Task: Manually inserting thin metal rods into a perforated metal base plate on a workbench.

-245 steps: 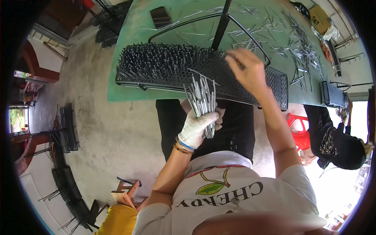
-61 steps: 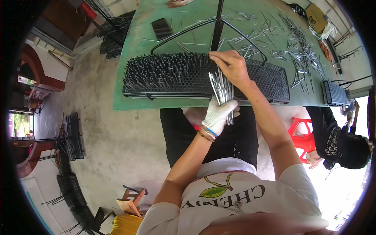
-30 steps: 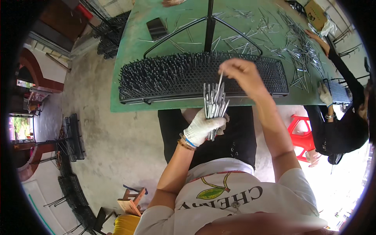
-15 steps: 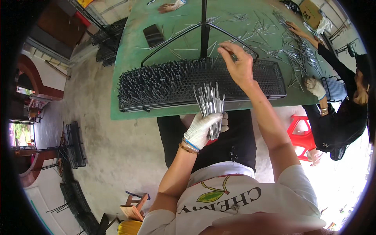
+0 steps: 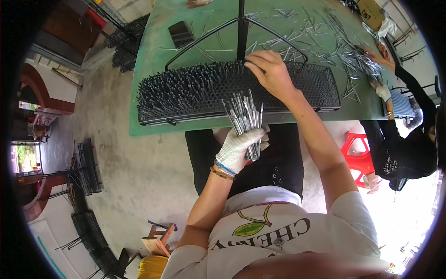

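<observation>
My left hand, in a white knitted glove, is closed around a bundle of thin silvery metal rods in front of the rack. Bare, my right hand bends its fingers together over the middle of a long black perforated rack. Its fingertips are close to the holes; whatever they pinch is too small to make out. Dark rods stand upright, densely packed, in the rack's left part, while the holes to the right show bare mesh. A black frame with a post rises behind the rack.
The green table carries loose rods in scattered heaps and a dark phone-like slab. At right, a co-worker's hands are by the rods and a bluish rack. A red stool stands below. Black racks lie at left.
My right hand has moved left and slightly down to the rack's middle, its fingers more bent. My left hand has shifted slightly up with the rods. The co-worker's hands have come closer together.
</observation>
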`<state>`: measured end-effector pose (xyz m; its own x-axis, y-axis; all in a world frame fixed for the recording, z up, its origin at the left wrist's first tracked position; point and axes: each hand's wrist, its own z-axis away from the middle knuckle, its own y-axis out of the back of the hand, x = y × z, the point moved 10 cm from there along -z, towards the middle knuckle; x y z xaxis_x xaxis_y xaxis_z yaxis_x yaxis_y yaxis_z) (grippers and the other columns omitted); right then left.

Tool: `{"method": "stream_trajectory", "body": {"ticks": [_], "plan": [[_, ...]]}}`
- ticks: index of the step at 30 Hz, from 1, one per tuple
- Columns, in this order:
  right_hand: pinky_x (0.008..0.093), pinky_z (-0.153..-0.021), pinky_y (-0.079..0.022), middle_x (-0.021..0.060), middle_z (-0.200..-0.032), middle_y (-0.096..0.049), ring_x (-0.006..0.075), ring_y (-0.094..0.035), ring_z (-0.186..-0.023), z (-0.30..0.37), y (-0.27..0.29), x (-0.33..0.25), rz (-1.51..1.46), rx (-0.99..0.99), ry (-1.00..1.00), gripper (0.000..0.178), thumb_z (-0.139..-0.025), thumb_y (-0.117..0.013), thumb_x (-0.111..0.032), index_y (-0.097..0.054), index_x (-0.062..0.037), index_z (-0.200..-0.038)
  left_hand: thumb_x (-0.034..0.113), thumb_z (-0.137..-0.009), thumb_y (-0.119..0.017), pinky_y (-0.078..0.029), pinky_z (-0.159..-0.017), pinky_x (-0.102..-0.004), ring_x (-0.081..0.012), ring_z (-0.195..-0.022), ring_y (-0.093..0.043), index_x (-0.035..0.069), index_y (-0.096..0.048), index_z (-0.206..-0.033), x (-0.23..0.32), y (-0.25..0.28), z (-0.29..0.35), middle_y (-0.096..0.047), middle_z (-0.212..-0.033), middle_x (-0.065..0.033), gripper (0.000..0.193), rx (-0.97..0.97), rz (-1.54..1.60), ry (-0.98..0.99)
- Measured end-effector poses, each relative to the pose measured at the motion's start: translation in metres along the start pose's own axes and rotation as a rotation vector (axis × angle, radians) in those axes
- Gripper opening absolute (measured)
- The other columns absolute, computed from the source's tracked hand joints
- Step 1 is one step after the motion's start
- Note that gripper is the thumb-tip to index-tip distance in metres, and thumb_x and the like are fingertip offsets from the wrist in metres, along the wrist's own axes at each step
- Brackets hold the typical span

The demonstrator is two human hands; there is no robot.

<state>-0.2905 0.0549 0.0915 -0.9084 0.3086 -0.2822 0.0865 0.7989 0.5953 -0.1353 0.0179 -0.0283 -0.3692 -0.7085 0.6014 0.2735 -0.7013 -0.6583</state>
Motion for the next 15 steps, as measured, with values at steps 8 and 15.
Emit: {"method": "stream_trajectory", "body": {"ticks": [8,15], "plan": [[0.0239,-0.054,-0.042,-0.0006,-0.070,-0.063,0.0068,-0.053,-0.062,0.090,-0.023,0.002,-0.665,-0.553,-0.903,0.027,-0.088,-0.070,-0.027,-0.071,0.0001,-0.087,0.009,-0.082,-0.070,-0.059,-0.069,-0.0321,-0.0177,-0.080,-0.067,0.003,-0.062,-0.105,0.013,0.000,-0.001,-0.068,-0.096,-0.0102,0.026,-0.026,0.098,-0.116],[0.0228,-0.053,-0.045,0.0035,-0.073,-0.066,0.0081,-0.057,-0.063,0.089,-0.015,0.010,-0.880,-0.422,-1.129,0.031,-0.084,-0.074,-0.027,-0.072,0.0021,-0.093,0.015,-0.084,-0.069,-0.058,-0.067,-0.0306,-0.0177,-0.078,-0.067,0.002,-0.061,-0.107,0.001,-0.006,0.003,-0.068,-0.098,-0.0114,0.028,-0.045,0.007,-0.028]]}}
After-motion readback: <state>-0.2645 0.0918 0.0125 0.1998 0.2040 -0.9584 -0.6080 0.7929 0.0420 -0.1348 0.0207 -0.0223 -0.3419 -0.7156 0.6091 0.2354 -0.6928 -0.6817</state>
